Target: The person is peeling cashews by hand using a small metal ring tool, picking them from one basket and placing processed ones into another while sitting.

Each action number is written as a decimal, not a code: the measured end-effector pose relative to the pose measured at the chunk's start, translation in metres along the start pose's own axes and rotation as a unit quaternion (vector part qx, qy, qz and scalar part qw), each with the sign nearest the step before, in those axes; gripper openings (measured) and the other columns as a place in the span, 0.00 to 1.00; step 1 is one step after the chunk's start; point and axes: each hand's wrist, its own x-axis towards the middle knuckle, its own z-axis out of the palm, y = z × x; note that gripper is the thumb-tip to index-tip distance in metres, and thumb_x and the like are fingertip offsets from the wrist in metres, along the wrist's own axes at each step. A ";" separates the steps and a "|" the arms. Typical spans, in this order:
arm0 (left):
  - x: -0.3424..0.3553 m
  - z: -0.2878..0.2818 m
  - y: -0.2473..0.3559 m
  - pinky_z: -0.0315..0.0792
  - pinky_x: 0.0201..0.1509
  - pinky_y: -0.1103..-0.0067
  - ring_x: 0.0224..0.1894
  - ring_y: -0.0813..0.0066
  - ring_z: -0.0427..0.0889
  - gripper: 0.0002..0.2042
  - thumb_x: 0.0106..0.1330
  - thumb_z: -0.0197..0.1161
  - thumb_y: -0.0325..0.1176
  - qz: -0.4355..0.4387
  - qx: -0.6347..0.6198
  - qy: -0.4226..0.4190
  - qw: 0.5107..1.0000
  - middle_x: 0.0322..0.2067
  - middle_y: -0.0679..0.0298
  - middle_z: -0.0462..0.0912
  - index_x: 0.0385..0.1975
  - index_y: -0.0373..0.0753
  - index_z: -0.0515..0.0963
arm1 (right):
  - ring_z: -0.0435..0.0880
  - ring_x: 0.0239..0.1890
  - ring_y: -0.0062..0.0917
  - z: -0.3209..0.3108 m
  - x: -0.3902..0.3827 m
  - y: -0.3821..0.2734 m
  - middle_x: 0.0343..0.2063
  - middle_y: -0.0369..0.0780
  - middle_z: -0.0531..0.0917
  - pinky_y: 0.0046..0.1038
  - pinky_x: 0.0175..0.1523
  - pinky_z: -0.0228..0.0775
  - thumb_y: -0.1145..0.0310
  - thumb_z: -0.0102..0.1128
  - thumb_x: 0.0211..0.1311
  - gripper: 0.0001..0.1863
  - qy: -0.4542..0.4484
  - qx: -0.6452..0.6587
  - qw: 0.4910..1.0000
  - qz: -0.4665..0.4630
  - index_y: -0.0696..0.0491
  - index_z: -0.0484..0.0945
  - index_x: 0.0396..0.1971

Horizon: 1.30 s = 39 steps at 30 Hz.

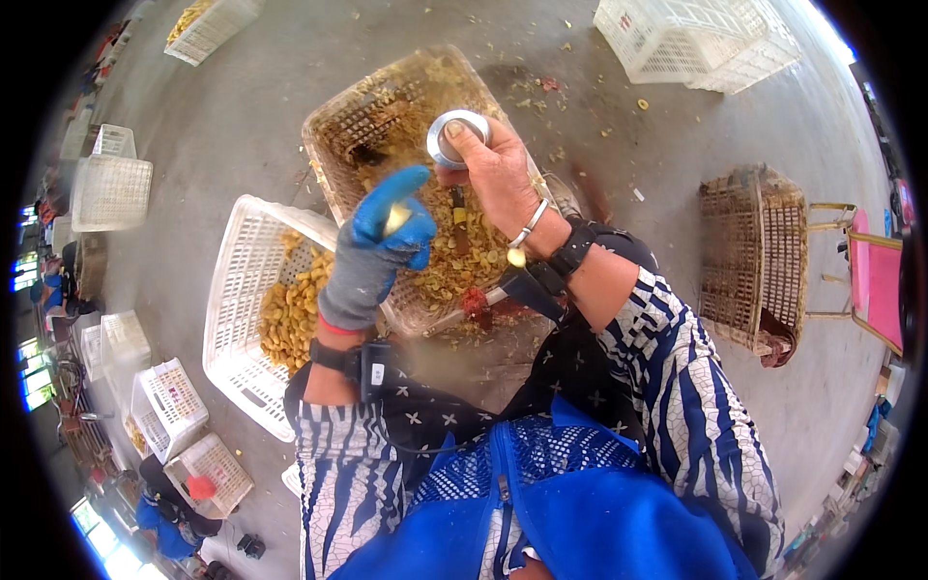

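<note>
My left hand (379, 232), in a blue and grey glove, is closed around a pale yellow piece (396, 218) that shows between the fingers. Bare and a little farther off, my right hand (498, 174) grips a round silver-rimmed metal tool (447, 155), thumb on its face. Both hands are above a dirty crate (324, 155) holding yellowish peelings (435, 275). A dark-handled tool with a yellow band (459, 218) lies among them. Left of my gloved hand, a white crate (232, 280) holds many small yellow-brown pieces (290, 314).
Stained stacked crates (739, 256) stand to the right, beside a pink-backed chair (875, 280). White crates (691, 43) are at the far right, and several more (111, 193) line the left. Scraps litter the grey floor (541, 58). Another person (174, 517) is at lower left.
</note>
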 end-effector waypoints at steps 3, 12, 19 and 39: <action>-0.001 0.005 0.000 0.71 0.28 0.84 0.27 0.83 0.75 0.24 0.65 0.67 0.31 0.002 0.012 0.019 1.000 0.32 0.68 0.77 0.62 0.40 0.72 | 0.85 0.31 0.21 -0.006 -0.001 -0.004 0.35 0.39 0.85 0.22 0.33 0.81 0.62 0.58 0.70 0.14 -0.048 -0.057 0.997 0.008 0.57 0.79 0.46; -0.031 -0.039 0.023 0.72 0.30 0.85 0.26 0.82 0.78 0.19 0.67 0.59 0.27 -0.065 0.015 0.094 0.993 0.33 0.65 0.82 0.58 0.38 0.75 | 0.83 0.26 0.20 0.007 0.014 0.019 0.33 0.38 0.85 0.21 0.31 0.80 0.64 0.60 0.67 0.12 0.026 -0.049 0.995 0.088 0.56 0.79 0.43; -0.193 -0.143 0.040 0.75 0.34 0.83 0.29 0.81 0.79 0.16 0.68 0.60 0.28 -0.036 0.108 0.320 0.941 0.36 0.65 0.82 0.56 0.35 0.76 | 0.84 0.30 0.23 -0.016 0.016 0.038 0.35 0.39 0.85 0.23 0.32 0.81 0.65 0.61 0.67 0.13 -0.021 -0.076 0.991 0.108 0.56 0.78 0.46; -0.275 -0.318 -0.114 0.76 0.49 0.72 0.45 0.58 0.84 0.20 0.65 0.63 0.41 -0.306 0.423 0.251 0.815 0.46 0.55 0.84 0.53 0.38 0.79 | 0.80 0.29 0.20 0.040 -0.002 0.039 0.34 0.37 0.82 0.24 0.35 0.76 0.65 0.57 0.71 0.11 0.031 -0.236 0.963 0.126 0.57 0.78 0.45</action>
